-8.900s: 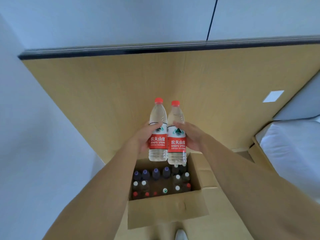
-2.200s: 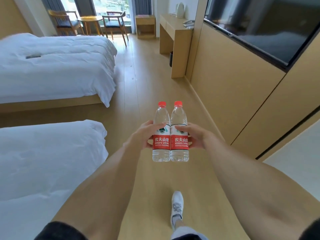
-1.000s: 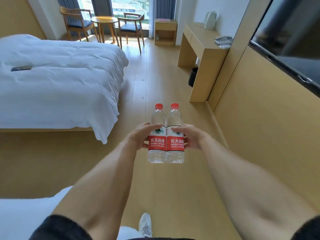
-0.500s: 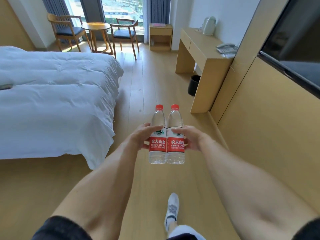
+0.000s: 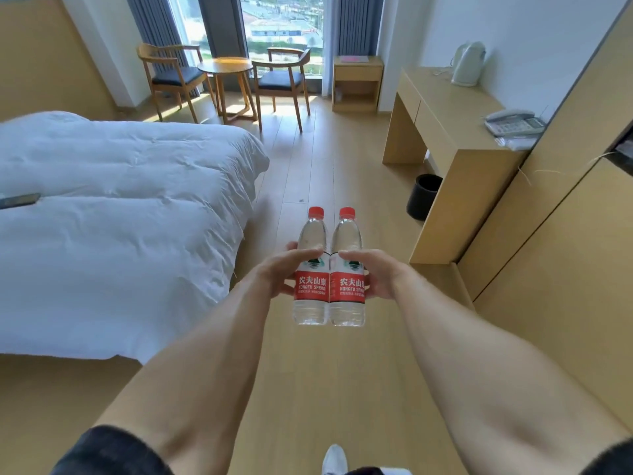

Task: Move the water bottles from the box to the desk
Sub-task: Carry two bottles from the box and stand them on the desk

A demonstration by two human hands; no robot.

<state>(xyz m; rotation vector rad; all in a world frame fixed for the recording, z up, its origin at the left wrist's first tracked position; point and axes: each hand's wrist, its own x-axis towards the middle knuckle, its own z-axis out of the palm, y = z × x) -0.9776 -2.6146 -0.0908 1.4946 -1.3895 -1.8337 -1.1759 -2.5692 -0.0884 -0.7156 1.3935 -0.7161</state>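
Left hand point(image 5: 274, 274): grips the left bottle point(image 5: 311, 269) at label height, thumb across the front, fingers curled round the far side.
Right hand point(image 5: 380, 274): grips the right bottle point(image 5: 346, 270) the same way, thumb lying over the top of the label.
Bottles: two clear water bottles with red caps and red labels, both upright, side by side and touching along their length.
Bottle position: held in mid-air at arm's reach over the wooden floor point(image 5: 308, 389), between the bed and the wall panelling.
Desk point(image 5: 448, 108): light wood, against the right-hand wall, ahead and to the right of the bottles, well apart from them.
On the desk: a pale kettle point(image 5: 466, 63) at the far end, a telephone point(image 5: 513, 123) at the near end.
Under the desk: a black waste bin point(image 5: 424, 196) on the floor.
Bed point(image 5: 120, 217): white duvet, on the left; a dark flat object point(image 5: 19, 200) lies on it near the frame edge.
Window end: round table point(image 5: 230, 66) between two wooden chairs, a small open cabinet point(image 5: 358, 82) to their right.
Foot: a white shoe point(image 5: 334, 461) shows at the bottom edge.
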